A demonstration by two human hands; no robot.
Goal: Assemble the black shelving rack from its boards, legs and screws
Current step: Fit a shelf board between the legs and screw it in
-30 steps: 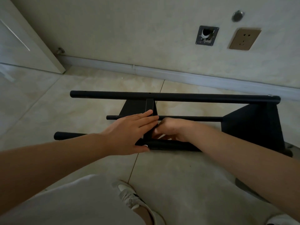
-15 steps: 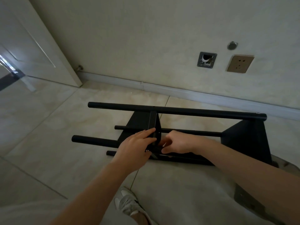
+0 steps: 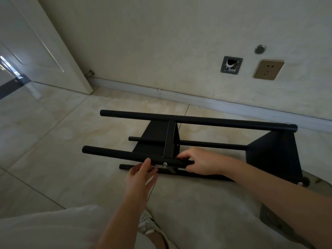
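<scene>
— So, where is the rack (image 3: 197, 141) lying?
— It is lying on its side on the floor tiles (image 3: 53, 141), near the wall (image 3: 161, 42). Four round black legs are running left to right, with two flat black boards standing on edge between them: a middle board (image 3: 158, 139) and an end board (image 3: 274, 151) at the right.
— What are the hands doing?
— The right hand (image 3: 199, 162) is gripping the near upper leg (image 3: 125, 155), fingers curling round it just right of a silver screw (image 3: 164, 164). The left hand (image 3: 142, 175) is hovering just left of that screw with fingers straight and close together, fingertips at the leg; I cannot tell whether they are touching it.
— Any writing showing?
— None that I can read. The legs are looking smooth and matte, with small holes near their ends.
— And around it?
— A tan socket (image 3: 269, 69) and a square metal plate (image 3: 231, 65) are sitting on the wall, a white door (image 3: 36, 42) is standing at the left, and a pale shoe (image 3: 147, 223) is showing below.
</scene>
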